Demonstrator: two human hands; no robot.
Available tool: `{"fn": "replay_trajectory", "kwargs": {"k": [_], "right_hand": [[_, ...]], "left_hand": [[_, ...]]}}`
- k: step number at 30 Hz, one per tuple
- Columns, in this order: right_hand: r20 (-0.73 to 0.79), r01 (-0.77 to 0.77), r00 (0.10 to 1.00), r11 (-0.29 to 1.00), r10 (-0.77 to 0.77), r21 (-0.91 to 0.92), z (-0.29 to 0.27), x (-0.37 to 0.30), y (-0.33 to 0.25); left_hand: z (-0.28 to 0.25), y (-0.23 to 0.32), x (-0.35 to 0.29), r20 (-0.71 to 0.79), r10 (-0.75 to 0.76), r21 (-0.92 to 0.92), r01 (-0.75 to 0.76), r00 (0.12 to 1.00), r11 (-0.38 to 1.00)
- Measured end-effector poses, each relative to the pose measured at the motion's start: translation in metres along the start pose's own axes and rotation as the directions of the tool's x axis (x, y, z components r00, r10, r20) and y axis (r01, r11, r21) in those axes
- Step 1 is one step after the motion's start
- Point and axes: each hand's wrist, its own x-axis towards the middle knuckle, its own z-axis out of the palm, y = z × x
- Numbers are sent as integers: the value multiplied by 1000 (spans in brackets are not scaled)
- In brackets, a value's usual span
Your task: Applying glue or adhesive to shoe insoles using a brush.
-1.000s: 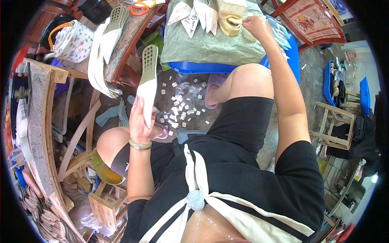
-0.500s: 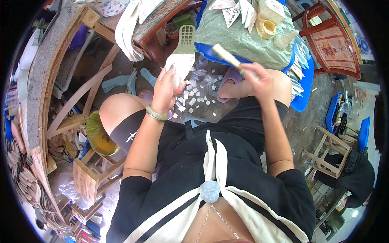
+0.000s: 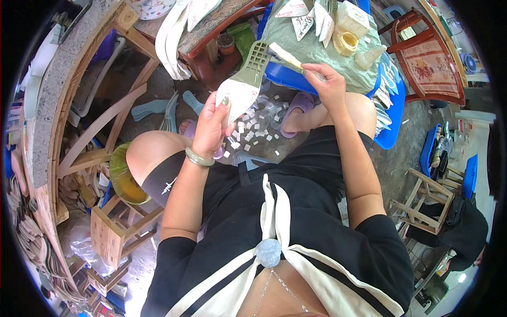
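Held brush (image 3: 287,55), jar (image 3: 345,45), insoles (image 3: 384,119) in tub (image 3: 397,129)

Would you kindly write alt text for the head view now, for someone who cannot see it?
A person's left hand holds a white-and-olive sole-shaped piece, and the right hand holds a brush near its gridded end. Small white blocks litter the floor.

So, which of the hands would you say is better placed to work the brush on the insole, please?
Probably the right: the right hand grips the brush, its tip close to the grid end of the insole, while the left hand is occupied holding the insole.
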Motion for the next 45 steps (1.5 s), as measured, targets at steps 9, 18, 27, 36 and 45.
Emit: {"fn": "replay_trajectory", "kwargs": {"k": [9, 18, 27, 36, 45], "right_hand": [[84, 112, 991, 986, -102, -120, -5, 20, -6], [277, 118, 953, 992, -124, 37, 7, -36, -35], [252, 188, 949, 981, -192, 40, 13, -48, -54], [42, 27, 999, 963, -17, -269, -20, 16, -11], [297, -305, 916, 949, 270, 78, -31, -8, 2]], "left_hand": [[2, 1, -1, -17, -80, 338, 81, 997, 938], [2, -7, 1, -42, -31, 554, 49, 999, 831], [5, -20, -3, -35, 207, 814, -92, 978, 573], [4, -15, -8, 129, 289, 932, -215, 949, 292], [-10, -12, 3, -161, 56, 195, -24, 985, 980]]}}
